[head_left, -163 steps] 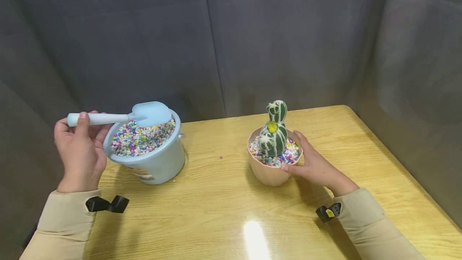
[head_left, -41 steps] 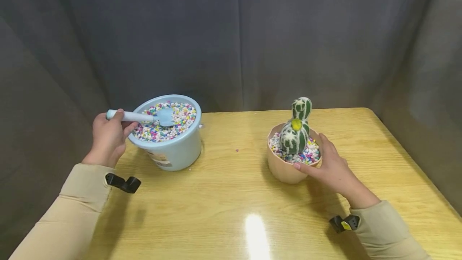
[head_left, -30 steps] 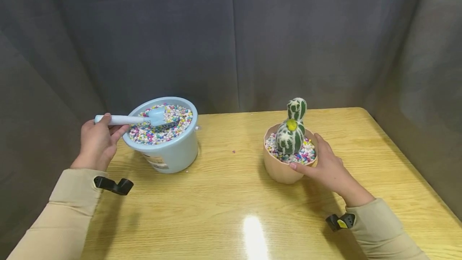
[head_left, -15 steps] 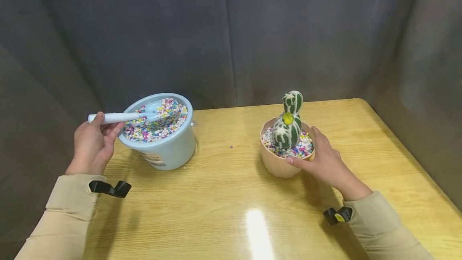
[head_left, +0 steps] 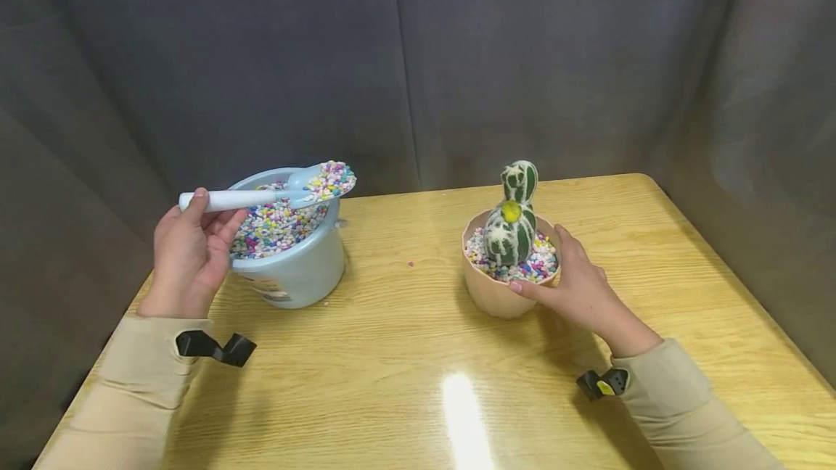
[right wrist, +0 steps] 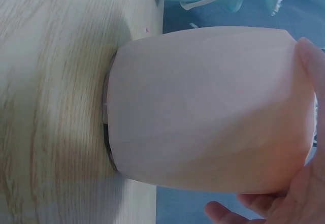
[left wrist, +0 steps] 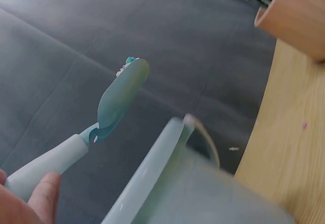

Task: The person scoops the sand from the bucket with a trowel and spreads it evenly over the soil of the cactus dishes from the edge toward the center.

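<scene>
In the head view my left hand [head_left: 188, 263] pinches the white handle of a light blue toy trowel [head_left: 231, 199]. Multicoloured pebbles [head_left: 334, 180] are heaped on its blade, which is raised over the right rim of a light blue bucket [head_left: 297, 278] holding more pebbles. To the right, my right hand [head_left: 581, 292] grips the rim of a peach flowerpot [head_left: 493, 296], thumb in front and fingers round the far side. A green cactus [head_left: 512, 238] with white fuzz and a yellow flower stands in it among pebbles. The left wrist view shows the trowel's underside [left wrist: 122, 89].
Both containers stand on a wooden table [head_left: 379, 354], with a stretch of tabletop between them. A single pink pebble [head_left: 410, 264] lies there, and a pale one [head_left: 326, 303] by the bucket. Dark curtains [head_left: 274, 56] hang behind and beside the table.
Earlier the trowel's blade went down into the bucket's pebbles. It has since come up loaded and moved right, over the rim. My right hand keeps its hold on the flowerpot.
</scene>
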A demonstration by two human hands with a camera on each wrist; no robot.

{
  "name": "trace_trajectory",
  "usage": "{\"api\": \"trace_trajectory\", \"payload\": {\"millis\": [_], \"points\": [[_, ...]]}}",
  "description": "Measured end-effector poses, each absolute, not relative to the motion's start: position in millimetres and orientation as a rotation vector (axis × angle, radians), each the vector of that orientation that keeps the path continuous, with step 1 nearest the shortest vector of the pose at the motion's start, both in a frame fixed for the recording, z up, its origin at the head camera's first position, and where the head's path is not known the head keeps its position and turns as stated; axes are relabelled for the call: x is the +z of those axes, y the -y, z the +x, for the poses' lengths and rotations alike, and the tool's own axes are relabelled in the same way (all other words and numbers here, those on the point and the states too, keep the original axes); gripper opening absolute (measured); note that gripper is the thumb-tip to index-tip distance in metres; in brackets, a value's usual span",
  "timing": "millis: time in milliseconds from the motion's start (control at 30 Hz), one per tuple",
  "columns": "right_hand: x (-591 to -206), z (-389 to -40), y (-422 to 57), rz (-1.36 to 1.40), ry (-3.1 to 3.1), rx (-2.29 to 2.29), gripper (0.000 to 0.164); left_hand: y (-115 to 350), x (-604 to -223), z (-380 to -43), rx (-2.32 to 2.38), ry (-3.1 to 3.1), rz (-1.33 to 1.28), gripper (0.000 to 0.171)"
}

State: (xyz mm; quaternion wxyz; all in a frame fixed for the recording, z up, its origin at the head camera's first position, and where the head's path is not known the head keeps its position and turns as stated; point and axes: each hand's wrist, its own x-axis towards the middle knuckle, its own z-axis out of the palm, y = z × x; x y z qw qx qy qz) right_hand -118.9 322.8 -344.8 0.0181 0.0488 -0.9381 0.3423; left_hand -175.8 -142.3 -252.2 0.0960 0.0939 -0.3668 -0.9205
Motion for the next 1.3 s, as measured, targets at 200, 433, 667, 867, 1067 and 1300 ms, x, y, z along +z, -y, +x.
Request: {"api": "trace_trajectory", "payload": {"millis": [200, 433, 667, 867, 1067, 1300], "points": [[-345.3, -118.5, -322.6, 0.139, 2.919, 1.055, 0.116, 127.4, -250.2, -171.3, -2.791, 1.096, 0.209, 0.034], [-343.4, -118.2, -322.8, 0.146, 2.915, 1.053, 0.113, 108.7, -249.3, -169.9, -2.809, 1.173, 0.163, 0.037], [-343.9, -117.3, -323.0, 0.138, 2.908, 1.068, 0.115, 90.3, -251.1, -171.4, -2.797, 1.287, 0.211, 0.027], [-344.5, -117.2, -323.2, 0.138, 2.895, 1.077, 0.116, 71.2, -254.1, -172.9, -2.742, 1.385, 0.214, 0.013], [-346.0, -117.6, -322.9, 0.136, 2.894, 1.076, 0.115, 55.5, -257.7, -174.6, -2.683, 1.488, 0.176, 0.01], [-346.6, -118.1, -323.2, 0.141, 2.896, 1.079, 0.115, 43.0, -260.2, -176.3, -2.636, 1.546, 0.131, 0.005]]}}
